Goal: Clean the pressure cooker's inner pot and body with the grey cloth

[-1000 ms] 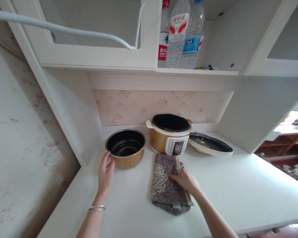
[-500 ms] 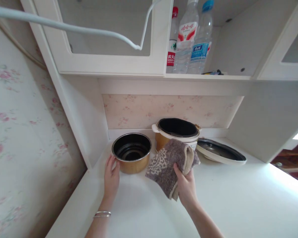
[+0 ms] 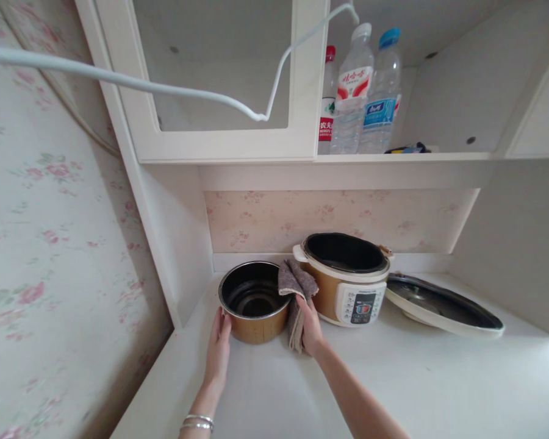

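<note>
A round inner pot (image 3: 258, 329), gold outside and black inside, stands upright on the white counter. Against its left wall rest the fingers of my left hand (image 3: 218, 347), stretched out and not wrapped around it. My right hand (image 3: 310, 328) is closed on a folded grey-brown cloth (image 3: 296, 281) with pale edging. The cloth lies against the pot's right side and its upper part reaches the rim. Just behind and to the right sits a gold and white electric cooker (image 3: 327, 286), its lid off and its dark inside showing. My right fingertips are partly hidden by the cloth.
The cooker lid (image 3: 443, 305) lies upside down to the right of the cooker. Overhead, a shelf holds several plastic bottles (image 3: 379, 110) beside a glazed cabinet door (image 3: 229, 143). A white bent rod (image 3: 165, 88) crosses the upper left. White panels bound the counter (image 3: 393, 378).
My right hand has brought the cloth left and down, from in front of the cooker to the pot's right side. The cooker's control panel is now uncovered. The whole view has shifted slightly.
</note>
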`<act>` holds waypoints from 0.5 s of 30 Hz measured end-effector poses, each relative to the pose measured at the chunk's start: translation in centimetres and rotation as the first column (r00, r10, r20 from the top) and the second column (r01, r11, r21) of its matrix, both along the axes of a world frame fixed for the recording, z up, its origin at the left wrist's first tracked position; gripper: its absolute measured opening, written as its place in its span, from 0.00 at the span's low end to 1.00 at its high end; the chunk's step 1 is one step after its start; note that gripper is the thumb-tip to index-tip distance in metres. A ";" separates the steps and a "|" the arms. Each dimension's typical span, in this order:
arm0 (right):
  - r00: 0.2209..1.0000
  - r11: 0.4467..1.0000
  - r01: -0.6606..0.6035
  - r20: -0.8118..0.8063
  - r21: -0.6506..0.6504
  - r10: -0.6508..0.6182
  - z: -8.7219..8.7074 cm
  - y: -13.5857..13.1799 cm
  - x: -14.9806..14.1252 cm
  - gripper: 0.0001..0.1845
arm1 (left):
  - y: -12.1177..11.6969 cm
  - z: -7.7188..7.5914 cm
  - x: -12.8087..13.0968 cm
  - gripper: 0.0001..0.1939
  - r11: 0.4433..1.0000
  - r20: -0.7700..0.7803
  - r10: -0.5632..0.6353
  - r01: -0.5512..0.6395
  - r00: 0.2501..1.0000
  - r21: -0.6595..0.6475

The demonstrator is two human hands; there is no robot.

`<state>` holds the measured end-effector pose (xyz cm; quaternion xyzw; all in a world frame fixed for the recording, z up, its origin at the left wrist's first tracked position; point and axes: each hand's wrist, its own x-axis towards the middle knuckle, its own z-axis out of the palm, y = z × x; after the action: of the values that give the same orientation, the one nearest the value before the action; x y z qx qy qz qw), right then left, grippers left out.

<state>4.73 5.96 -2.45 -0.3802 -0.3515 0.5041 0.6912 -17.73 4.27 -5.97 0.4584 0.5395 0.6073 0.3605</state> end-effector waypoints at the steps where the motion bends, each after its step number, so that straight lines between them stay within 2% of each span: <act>1: 0.999 1.000 -0.022 -0.032 0.007 0.022 -0.1 0.0 0.0 0.26 | 0.0 0.2 0.1 0.33 1.000 -0.007 -0.001 0.000 1.000 -0.015; 5: 0.991 0.999 -0.026 -0.133 0.031 0.030 -0.9 -0.6 -0.3 0.29 | -0.4 1.0 0.7 0.35 0.997 -0.078 0.002 -0.009 0.997 -0.081; 9: 0.973 0.999 -0.028 -0.226 0.033 0.034 -2.2 -2.7 -1.1 0.29 | -0.5 1.2 0.7 0.35 0.997 -0.113 0.004 -0.013 0.994 -0.082; 12: 0.953 0.986 -0.164 -0.251 0.038 0.168 -2.1 -4.7 -1.5 0.25 | -0.5 1.1 0.6 0.34 0.998 -0.119 0.018 -0.025 0.993 -0.060; 15: 0.917 0.956 -0.291 -0.275 0.039 0.290 -1.1 -5.7 -0.9 0.24 | -0.6 1.2 0.6 0.33 0.999 -0.113 0.020 -0.024 0.993 -0.033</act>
<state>3.85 0.23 -3.60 -0.2502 -0.3030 0.6497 0.6508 -17.16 3.70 -4.80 0.4797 0.5744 0.5750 0.3305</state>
